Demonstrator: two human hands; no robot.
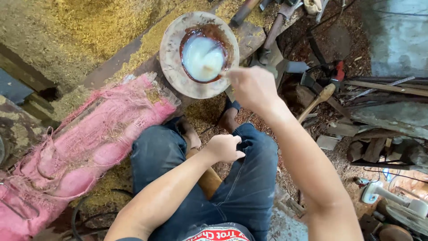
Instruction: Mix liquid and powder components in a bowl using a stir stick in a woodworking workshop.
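Note:
A round wooden bowl [176, 67] with a dark red-brown inner rim holds white glue-like liquid [201, 58] and rests on a wooden plank. My right hand [252, 87] reaches to the bowl's right edge, fingers closed on a thin stick or brush whose tip dips into the white liquid. My left hand [225, 148] is between my knees, closed around the top of a light wooden piece [208, 180] that stands between my legs in blue jeans.
A frayed pink woven sack [89, 143] lies to the left. Sawdust [89, 27] covers the upper left. Hammers and wooden-handled tools [318, 98] lie at upper right among scrap wood. A white fan [401, 205] sits at lower right.

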